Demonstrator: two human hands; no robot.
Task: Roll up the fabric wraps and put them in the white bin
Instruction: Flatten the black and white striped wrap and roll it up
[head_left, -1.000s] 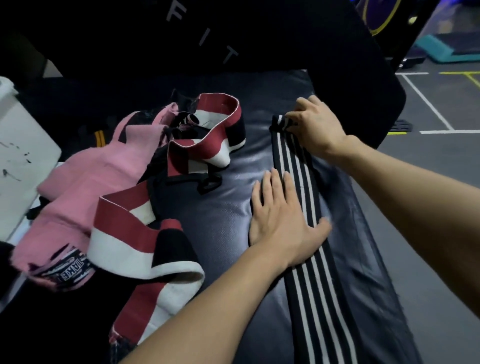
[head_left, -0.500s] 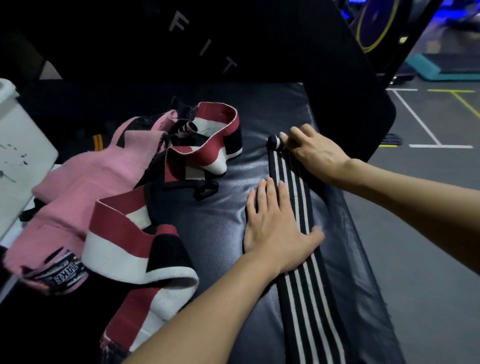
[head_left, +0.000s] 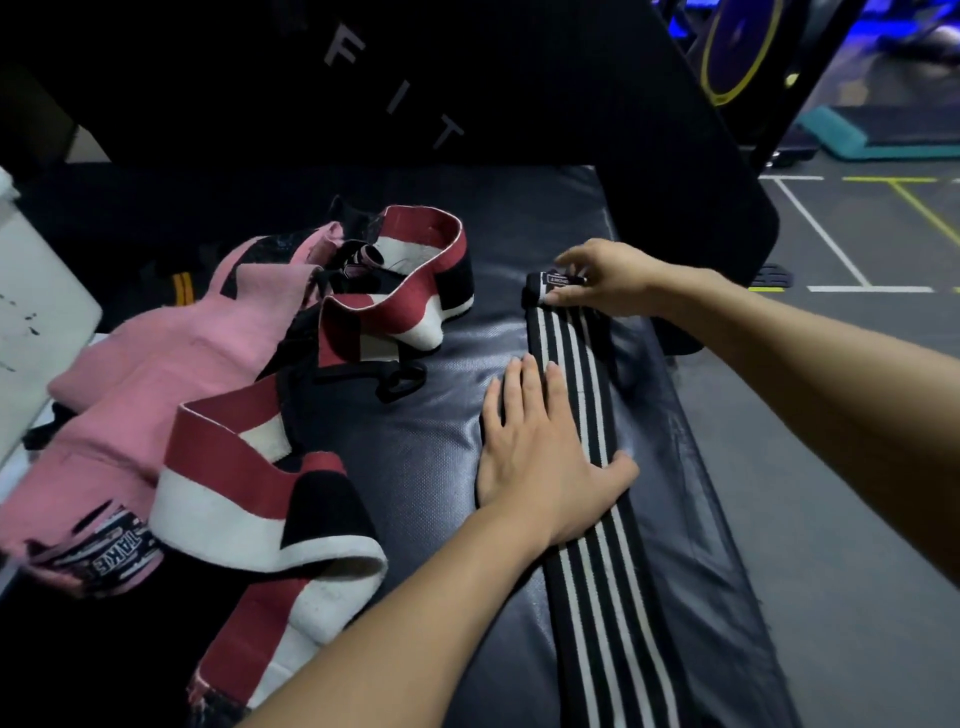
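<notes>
A long black wrap with white stripes (head_left: 597, 587) lies stretched along the dark padded bench (head_left: 431, 447), running from the front edge toward the back. My left hand (head_left: 540, 447) lies flat on its middle, fingers straight, pressing it down. My right hand (head_left: 602, 278) pinches the wrap's far end, where a small roll with a label is forming. A pink wrap (head_left: 156, 374) and a red, white and black wrap (head_left: 244, 499) lie loose in a heap on the left. The white bin (head_left: 36, 322) shows at the left edge.
A black upright pad with grey letters (head_left: 395, 104) rises behind the bench. The bench's right edge drops to a grey gym floor (head_left: 857, 467) with white lines. A black buckle strap (head_left: 400, 382) lies between the heap and my left hand.
My right hand has turned the far end of the striped wrap over toward me, so a small roll now shows. The left hand stays pressed flat on the wrap.
</notes>
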